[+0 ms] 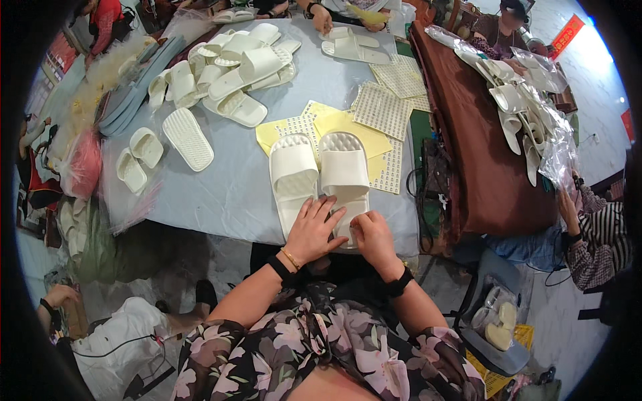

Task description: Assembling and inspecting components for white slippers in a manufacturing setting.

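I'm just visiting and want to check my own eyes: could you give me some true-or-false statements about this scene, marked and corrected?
1. The left hand touches the pair of white slippers in front of the person. True.
2. The right hand lies flat with its fingers spread. False: its fingers are bent.
3. A heap of slippers lies beyond that pair, to the left. True.
4. The brown cloth is on the person's left. False: it is on the right.
5. The tablecloth is bright red. False: it is pale blue-grey.

A grey-covered bench (241, 177) spans the centre, a brown-draped bench (501, 184) the right; lower right, a grey chair (515, 361) on pale veined floor (560, 331); glare upper right.
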`<state>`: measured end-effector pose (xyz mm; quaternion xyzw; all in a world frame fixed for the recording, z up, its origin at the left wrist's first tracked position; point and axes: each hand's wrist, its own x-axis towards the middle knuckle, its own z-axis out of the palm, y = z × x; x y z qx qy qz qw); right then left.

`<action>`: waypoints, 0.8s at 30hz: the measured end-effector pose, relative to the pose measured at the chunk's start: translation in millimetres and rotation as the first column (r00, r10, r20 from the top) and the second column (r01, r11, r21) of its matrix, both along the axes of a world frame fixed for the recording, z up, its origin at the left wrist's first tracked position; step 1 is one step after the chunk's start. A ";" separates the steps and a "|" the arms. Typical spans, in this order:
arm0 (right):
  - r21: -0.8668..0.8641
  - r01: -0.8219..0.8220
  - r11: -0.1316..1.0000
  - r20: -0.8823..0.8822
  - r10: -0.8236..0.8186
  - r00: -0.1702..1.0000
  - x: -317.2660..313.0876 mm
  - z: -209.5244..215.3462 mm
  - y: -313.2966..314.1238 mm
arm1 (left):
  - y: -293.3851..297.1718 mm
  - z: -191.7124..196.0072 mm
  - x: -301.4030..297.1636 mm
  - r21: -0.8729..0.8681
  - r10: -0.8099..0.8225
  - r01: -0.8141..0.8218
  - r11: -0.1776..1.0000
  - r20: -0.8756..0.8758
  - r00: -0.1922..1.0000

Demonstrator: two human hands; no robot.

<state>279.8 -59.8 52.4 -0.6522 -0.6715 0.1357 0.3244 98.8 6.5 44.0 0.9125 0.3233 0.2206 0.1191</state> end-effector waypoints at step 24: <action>-0.165 0.037 0.986 -0.120 -0.057 0.991 -0.5 3.7 0.1 | 0.4 0.7 -0.4 -0.003 0.011 -0.011 1.000 0.026 1.000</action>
